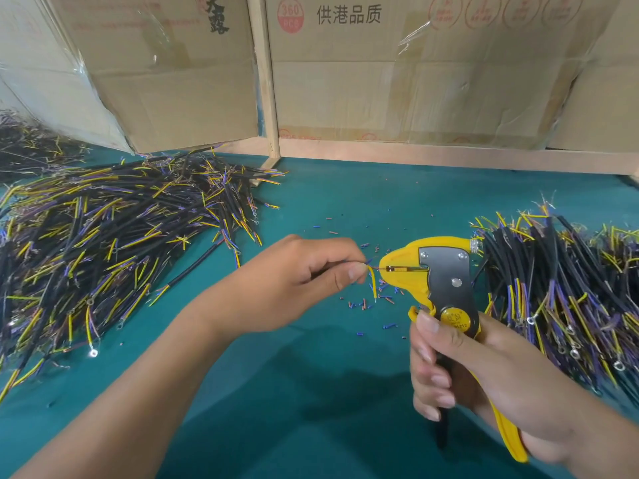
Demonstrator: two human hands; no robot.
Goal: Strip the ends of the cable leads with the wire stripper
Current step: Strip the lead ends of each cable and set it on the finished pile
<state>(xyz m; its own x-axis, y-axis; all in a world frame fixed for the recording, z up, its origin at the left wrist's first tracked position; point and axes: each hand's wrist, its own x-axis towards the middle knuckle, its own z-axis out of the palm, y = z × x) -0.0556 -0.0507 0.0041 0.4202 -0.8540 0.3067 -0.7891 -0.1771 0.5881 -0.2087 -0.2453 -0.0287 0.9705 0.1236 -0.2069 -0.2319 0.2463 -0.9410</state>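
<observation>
We feed one thin lead into the mouth of the stripper

Our left hand (311, 271) pinches the cable leads (371, 271) between thumb and fingers, and one lead runs level to the right, straight into the nose of the wire stripper (439, 278); a yellow lead hangs down beside it. Our right hand (460, 368) is curled tight around the stripper handles, just right of the left hand. The lead's long axis lines up with the slot, so we judge the squeeze comes next
</observation>
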